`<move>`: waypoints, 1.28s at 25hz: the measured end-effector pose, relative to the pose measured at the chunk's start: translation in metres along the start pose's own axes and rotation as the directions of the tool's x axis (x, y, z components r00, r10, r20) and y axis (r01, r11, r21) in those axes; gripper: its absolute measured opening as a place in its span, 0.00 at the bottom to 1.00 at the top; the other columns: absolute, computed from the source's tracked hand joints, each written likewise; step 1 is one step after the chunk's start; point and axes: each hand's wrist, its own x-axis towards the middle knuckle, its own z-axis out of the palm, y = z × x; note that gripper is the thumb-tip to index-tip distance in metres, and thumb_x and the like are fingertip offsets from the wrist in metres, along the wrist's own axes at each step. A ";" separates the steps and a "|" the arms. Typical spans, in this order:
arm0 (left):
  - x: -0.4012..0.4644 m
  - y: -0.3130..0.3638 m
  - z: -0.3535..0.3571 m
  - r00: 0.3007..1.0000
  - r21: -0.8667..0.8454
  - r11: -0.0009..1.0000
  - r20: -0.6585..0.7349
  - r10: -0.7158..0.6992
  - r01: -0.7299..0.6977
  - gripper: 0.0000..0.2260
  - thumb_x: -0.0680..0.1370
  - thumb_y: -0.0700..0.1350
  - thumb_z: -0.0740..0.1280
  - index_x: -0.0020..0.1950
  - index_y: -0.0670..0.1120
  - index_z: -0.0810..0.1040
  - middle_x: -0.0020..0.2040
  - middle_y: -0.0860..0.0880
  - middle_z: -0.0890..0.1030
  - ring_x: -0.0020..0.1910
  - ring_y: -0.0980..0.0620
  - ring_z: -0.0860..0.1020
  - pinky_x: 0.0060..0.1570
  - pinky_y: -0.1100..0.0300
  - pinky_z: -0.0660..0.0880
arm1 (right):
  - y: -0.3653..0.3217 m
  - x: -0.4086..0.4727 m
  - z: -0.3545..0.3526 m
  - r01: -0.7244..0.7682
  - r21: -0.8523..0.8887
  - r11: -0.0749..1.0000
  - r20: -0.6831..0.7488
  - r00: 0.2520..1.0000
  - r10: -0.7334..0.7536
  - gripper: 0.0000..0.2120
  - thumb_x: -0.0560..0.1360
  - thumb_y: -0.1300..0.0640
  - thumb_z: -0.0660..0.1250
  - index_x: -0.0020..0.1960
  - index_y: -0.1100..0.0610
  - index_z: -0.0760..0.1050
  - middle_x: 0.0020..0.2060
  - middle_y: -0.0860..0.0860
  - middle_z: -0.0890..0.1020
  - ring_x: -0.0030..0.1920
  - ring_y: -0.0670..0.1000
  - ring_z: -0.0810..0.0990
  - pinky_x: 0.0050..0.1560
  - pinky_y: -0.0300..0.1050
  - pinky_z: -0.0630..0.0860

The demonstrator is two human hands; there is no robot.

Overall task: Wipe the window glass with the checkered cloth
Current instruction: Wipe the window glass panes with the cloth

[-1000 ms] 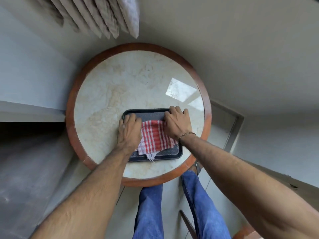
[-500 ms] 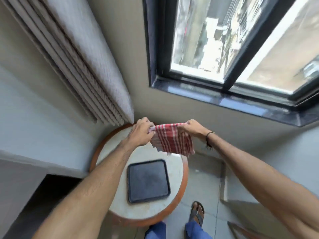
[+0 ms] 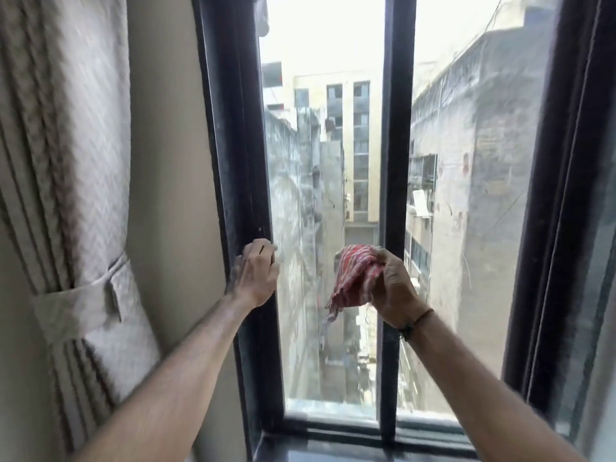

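Right hand (image 3: 393, 288) grips the bunched checkered cloth (image 3: 355, 278); left hand (image 3: 256, 275), fingers curled, braces the window frame (image 3: 233, 161). Best flatten cloth against the glass (image 3: 320, 161).

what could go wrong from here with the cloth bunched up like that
The checkered cloth is balled in the right hand, so only a small patch would likely meet the window glass and leave streaks. The left hand rests at the dusty frame edge and may smudge the pane.

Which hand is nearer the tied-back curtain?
Left. The left hand rests on the window frame, nearest the curtain; the right hand holds the cloth farther away.
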 end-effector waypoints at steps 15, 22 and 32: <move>0.149 -0.067 -0.048 0.678 0.346 0.934 -0.665 0.314 -0.092 0.29 0.87 0.50 0.49 0.87 0.39 0.55 0.89 0.44 0.53 0.88 0.42 0.53 0.86 0.41 0.50 | -0.045 0.152 0.091 0.475 -0.863 -0.172 0.329 0.270 -0.905 0.36 0.86 0.56 0.62 0.88 0.61 0.49 0.89 0.56 0.51 0.90 0.58 0.52 0.89 0.67 0.54; 0.143 -0.067 -0.050 0.667 0.372 0.924 -0.667 0.331 -0.087 0.28 0.87 0.48 0.53 0.85 0.37 0.58 0.88 0.42 0.54 0.87 0.42 0.55 0.85 0.39 0.55 | 0.036 0.155 0.078 0.445 -0.527 -0.724 0.840 0.146 -0.522 0.37 0.83 0.58 0.65 0.89 0.56 0.56 0.89 0.52 0.56 0.89 0.54 0.56 0.88 0.64 0.59; 0.145 -0.068 -0.052 0.705 0.371 0.925 -0.633 0.320 -0.087 0.29 0.88 0.50 0.51 0.86 0.38 0.53 0.88 0.42 0.51 0.88 0.42 0.50 0.86 0.39 0.51 | 0.021 0.157 0.048 0.319 -0.569 -0.758 0.822 0.198 -0.534 0.29 0.89 0.47 0.55 0.88 0.53 0.59 0.90 0.51 0.55 0.90 0.53 0.54 0.90 0.60 0.40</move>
